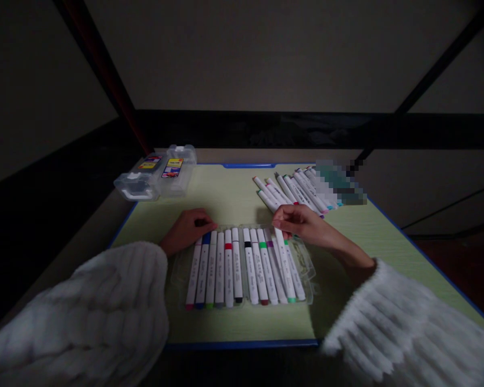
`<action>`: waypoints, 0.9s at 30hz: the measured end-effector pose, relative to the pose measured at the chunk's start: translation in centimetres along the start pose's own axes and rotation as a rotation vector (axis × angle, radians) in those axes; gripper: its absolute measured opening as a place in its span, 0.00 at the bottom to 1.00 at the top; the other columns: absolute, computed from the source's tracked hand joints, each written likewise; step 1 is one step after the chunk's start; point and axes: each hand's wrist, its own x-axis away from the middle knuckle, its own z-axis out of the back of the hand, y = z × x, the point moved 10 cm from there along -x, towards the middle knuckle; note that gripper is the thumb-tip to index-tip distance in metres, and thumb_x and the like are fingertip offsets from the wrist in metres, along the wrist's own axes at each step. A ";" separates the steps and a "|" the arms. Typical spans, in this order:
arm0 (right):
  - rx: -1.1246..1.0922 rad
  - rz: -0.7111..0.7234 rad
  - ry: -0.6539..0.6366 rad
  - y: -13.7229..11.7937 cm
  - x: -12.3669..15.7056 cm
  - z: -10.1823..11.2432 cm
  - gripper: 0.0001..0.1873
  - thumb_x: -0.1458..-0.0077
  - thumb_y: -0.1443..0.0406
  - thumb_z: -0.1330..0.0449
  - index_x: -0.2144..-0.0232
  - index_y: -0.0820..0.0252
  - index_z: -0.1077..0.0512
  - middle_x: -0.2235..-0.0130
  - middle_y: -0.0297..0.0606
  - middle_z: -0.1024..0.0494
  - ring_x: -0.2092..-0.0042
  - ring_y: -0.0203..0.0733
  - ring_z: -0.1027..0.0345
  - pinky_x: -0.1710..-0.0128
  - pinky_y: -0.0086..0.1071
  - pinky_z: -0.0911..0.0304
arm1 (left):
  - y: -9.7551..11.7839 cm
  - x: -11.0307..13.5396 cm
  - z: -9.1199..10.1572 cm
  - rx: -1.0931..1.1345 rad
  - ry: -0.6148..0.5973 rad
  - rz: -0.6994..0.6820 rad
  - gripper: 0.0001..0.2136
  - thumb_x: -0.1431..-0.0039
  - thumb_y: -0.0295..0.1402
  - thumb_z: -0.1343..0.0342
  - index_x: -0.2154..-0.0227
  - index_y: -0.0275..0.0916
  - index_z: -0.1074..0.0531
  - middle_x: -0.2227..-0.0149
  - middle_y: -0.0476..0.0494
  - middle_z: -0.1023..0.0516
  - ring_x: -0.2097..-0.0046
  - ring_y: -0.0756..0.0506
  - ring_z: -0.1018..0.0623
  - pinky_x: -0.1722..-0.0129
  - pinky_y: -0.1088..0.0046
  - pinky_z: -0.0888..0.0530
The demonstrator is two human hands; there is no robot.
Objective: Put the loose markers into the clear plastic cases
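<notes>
A clear plastic tray [312, 271] lies on the green table [234, 199], holding several white markers [226, 269] side by side with coloured caps. My left hand [187, 230] rests curled at the tray's upper left corner, fingertips touching the top of the leftmost markers. My right hand [298, 223] hovers over the tray's right half, fingers pinched on the top end of a white marker with a green tip [285, 269] that lies slanted across the others. Both wrists wear fluffy white sleeves.
A loose pile of more white markers [294, 191] lies at the back right of the table. A clear plastic case with colourful labels [159, 174] stands at the back left corner. The table has a blue rim [242, 344]. The surroundings are dark.
</notes>
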 end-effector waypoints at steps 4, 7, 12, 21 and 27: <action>-0.049 -0.008 -0.007 0.0 -0.1 -0.5 0.09 0.50 0.62 0.42 0.76 0.62 0.35 0.82 0.27 0.35 0.80 0.28 0.41 0.80 0.26 0.45 | 0.1 0.0 0.0 0.009 0.005 -0.008 0.09 0.53 0.35 0.45 0.81 0.35 0.31 0.78 0.51 0.32 0.73 0.51 0.31 0.72 0.75 0.36; -0.079 -0.021 -0.003 0.2 -0.2 -0.9 0.09 0.51 0.62 0.42 0.76 0.62 0.35 0.81 0.27 0.34 0.80 0.28 0.41 0.80 0.25 0.45 | 0.2 0.0 -0.1 0.015 -0.002 -0.015 0.09 0.52 0.35 0.45 0.81 0.35 0.31 0.78 0.51 0.32 0.73 0.51 0.31 0.72 0.75 0.36; -0.094 -0.030 -0.031 0.5 -0.5 -1.9 0.10 0.52 0.60 0.41 0.76 0.62 0.35 0.82 0.27 0.33 0.80 0.27 0.41 0.81 0.25 0.45 | 0.0 0.0 0.0 0.015 -0.001 -0.008 0.09 0.52 0.35 0.45 0.81 0.35 0.30 0.78 0.51 0.32 0.73 0.51 0.32 0.73 0.75 0.36; -0.104 -0.020 0.058 0.3 -1.0 -2.1 0.09 0.52 0.62 0.41 0.76 0.62 0.35 0.83 0.27 0.34 0.81 0.27 0.41 0.82 0.24 0.45 | 0.0 0.0 -0.1 0.010 -0.005 -0.007 0.09 0.52 0.35 0.45 0.81 0.35 0.30 0.77 0.51 0.32 0.73 0.51 0.31 0.72 0.75 0.36; -0.112 -0.002 0.123 0.2 -1.0 -1.8 0.10 0.53 0.62 0.40 0.77 0.62 0.35 0.83 0.27 0.34 0.82 0.27 0.42 0.83 0.24 0.46 | 0.1 0.0 0.0 -0.002 0.004 -0.024 0.08 0.52 0.35 0.45 0.81 0.36 0.30 0.77 0.51 0.32 0.73 0.51 0.31 0.72 0.75 0.36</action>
